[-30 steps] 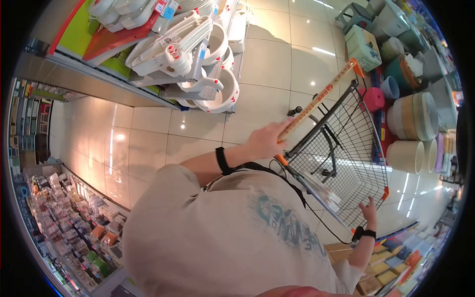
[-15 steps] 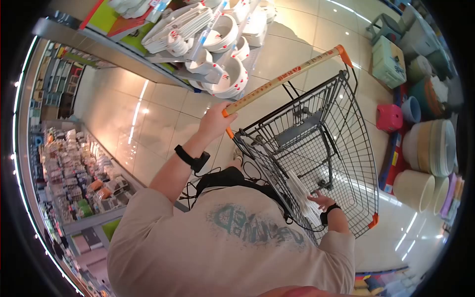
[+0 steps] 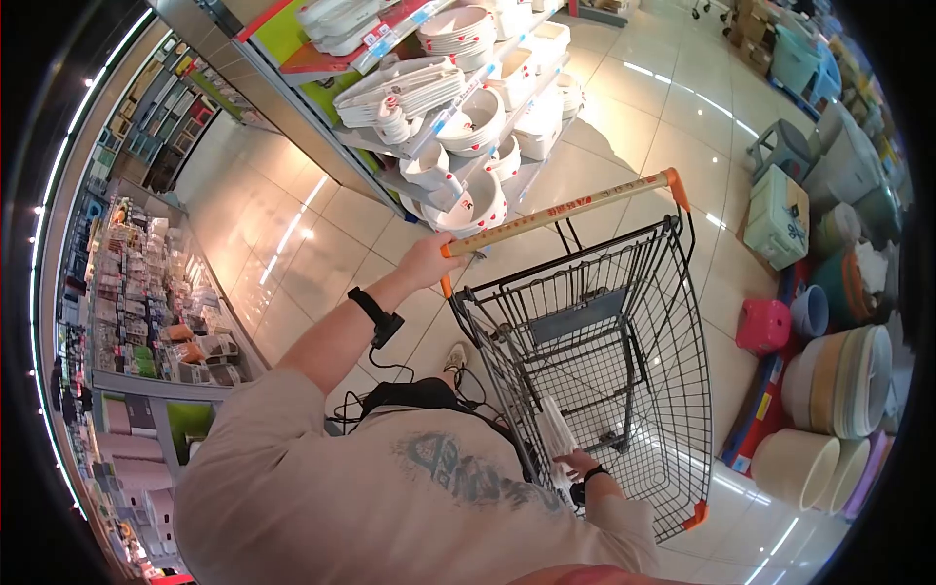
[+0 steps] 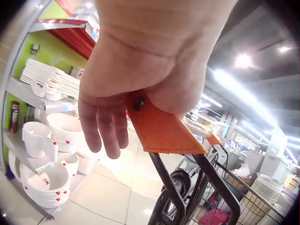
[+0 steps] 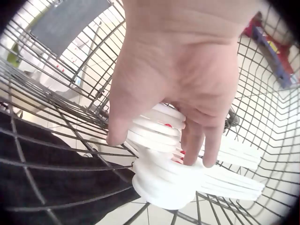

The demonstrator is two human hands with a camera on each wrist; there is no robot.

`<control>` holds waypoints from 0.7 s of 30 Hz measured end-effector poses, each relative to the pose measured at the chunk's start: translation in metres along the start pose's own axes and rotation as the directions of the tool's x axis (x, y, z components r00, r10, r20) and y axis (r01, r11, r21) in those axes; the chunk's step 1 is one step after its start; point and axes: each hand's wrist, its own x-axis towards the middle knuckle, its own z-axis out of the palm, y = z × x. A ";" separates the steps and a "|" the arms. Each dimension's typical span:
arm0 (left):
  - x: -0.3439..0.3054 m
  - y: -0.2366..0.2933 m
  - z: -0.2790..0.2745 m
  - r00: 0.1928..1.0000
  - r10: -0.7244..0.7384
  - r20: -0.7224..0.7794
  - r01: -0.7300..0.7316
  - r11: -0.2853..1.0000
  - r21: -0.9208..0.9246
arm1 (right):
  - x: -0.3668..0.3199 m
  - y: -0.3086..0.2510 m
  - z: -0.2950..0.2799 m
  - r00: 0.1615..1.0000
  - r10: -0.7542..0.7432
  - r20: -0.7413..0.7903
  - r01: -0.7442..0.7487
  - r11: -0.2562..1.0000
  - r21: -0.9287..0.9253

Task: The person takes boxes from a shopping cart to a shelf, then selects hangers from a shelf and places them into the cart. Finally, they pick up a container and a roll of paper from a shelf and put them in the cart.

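Observation:
My left hand (image 3: 426, 260) grips the near end of the cart's tan handle bar (image 3: 561, 214). In the left wrist view its palm lies over the orange end piece (image 4: 161, 131), with three fingers hanging down beside it. My right hand (image 3: 578, 466) is down inside the wire shopping cart (image 3: 704, 341), at a stack of white pieces (image 3: 555, 429). In the right wrist view the thumb and fingers straddle this stack, whose pieces have rounded ends, long flat parts and small red marks. The palm hides part of the stack.
A shelf (image 3: 375, 139) of white bowls and stacked dishes stands ahead on the left. Beige and white tubs (image 3: 795, 468), a pink stool (image 3: 762, 327) and a green box (image 3: 777, 216) line the right side. Small packaged goods (image 3: 146, 302) fill a display at far left.
My right hand has moved from above the cart's side down into it and taken hold of the white stack. The left hand stays on the handle while the whole view shifts.

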 end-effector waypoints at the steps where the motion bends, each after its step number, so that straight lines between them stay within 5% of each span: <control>1: 0.001 -0.001 0.000 1.000 0.002 -0.003 -0.002 1.000 -0.002 | 0.012 0.003 0.000 1.000 0.026 0.011 -0.026 0.999 0.026; 5: 0.004 -0.004 0.002 1.000 -0.016 0.006 0.016 1.000 -0.020 | 0.052 0.018 0.000 0.997 0.024 -0.071 -0.028 0.998 -0.056; 9: 0.007 -0.014 0.007 0.999 0.032 -0.018 -0.033 0.999 -0.033 | 0.022 0.010 -0.004 0.998 -0.034 0.046 0.039 0.993 -0.108; 12: 0.008 -0.011 0.006 0.998 0.044 -0.040 -0.045 0.999 -0.031 | -0.012 0.002 0.008 0.998 -0.036 -0.058 0.029 0.993 -0.110; 15: 0.009 -0.018 0.010 0.997 0.058 -0.058 -0.060 0.998 -0.032 | 0.068 0.046 -0.005 0.998 0.051 -0.029 -0.051 0.998 0.027; 18: 0.010 -0.015 0.008 0.999 0.030 -0.031 -0.033 0.996 -0.080 | 0.043 0.046 -0.012 0.997 -0.031 0.076 0.021 0.991 0.132; 21: 0.007 -0.013 0.008 0.999 0.005 -0.033 -0.008 0.998 -0.068 | 0.006 0.033 -0.006 0.999 -0.026 -0.022 0.027 0.999 0.017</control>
